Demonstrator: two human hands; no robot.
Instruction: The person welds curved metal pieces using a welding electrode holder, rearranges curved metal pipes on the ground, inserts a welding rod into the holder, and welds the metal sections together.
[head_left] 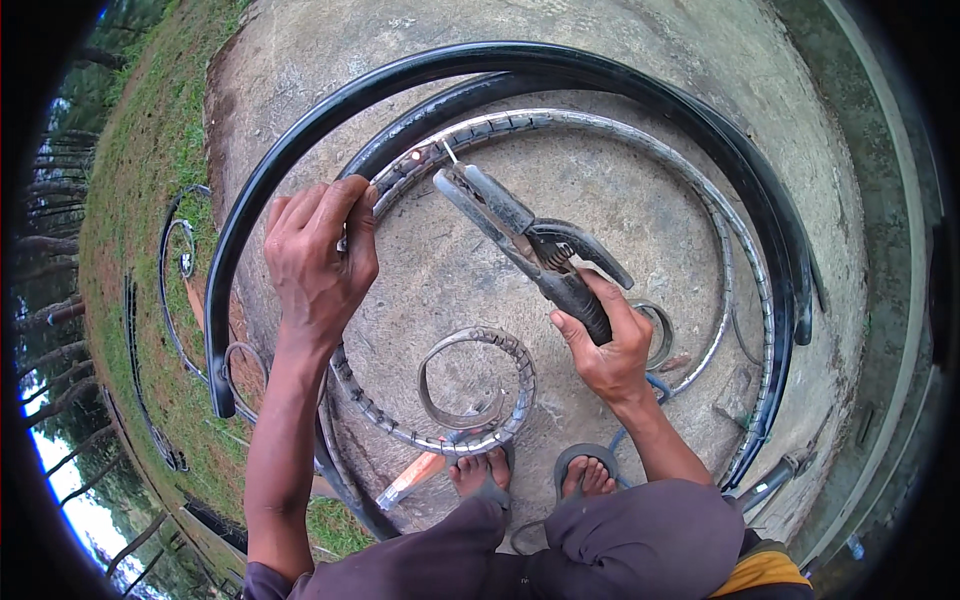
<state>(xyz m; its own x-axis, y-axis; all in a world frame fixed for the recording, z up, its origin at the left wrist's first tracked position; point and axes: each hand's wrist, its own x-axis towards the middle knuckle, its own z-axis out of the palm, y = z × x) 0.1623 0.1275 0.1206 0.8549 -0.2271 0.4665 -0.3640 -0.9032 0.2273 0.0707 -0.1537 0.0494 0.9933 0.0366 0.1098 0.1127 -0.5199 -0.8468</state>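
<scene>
My right hand (pixel 615 345) is wrapped round the black handle of a welding electrode holder (pixel 520 235), which points up and left. A short pale electrode stub (pixel 450 150) sticks out of its jaws, close to a glowing weld spot (pixel 416 157) on the curved metal. My left hand (pixel 322 245) is closed, its fingers pinching at the left side of a large curved metal strip (pixel 610 128). The hand hides part of that strip. The strip has evenly spaced dark marks and winds into a smaller spiral (pixel 528 375) near my feet.
Thick black curved tubes (pixel 560 52) arch round the strip on the concrete slab (pixel 620 230). A metal ring (pixel 660 335) and blue cable (pixel 657 388) lie by my right hand. Other scrolls (pixel 165 255) rest on grass at left. A dark tool (pixel 770 483) lies lower right.
</scene>
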